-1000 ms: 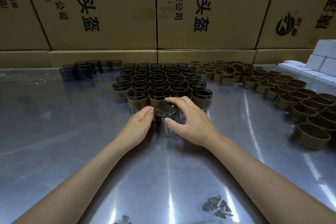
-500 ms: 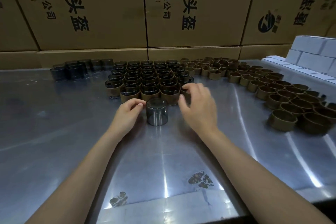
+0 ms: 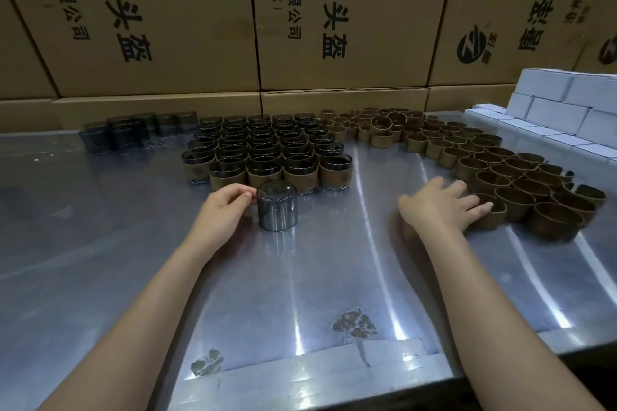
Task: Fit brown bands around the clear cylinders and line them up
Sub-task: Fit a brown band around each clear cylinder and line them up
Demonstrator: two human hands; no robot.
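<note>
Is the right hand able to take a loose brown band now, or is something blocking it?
Probably yes. The right hand lies open with its fingertips already at the nearest loose brown band, and nothing stands between them.

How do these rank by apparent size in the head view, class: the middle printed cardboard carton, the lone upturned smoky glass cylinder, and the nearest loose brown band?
1. Middle printed cardboard carton, clearly largest, though farthest.
2. and 3. Lone upturned smoky glass cylinder and nearest loose brown band: too close to rank, cylinder taller, band wider.
</note>
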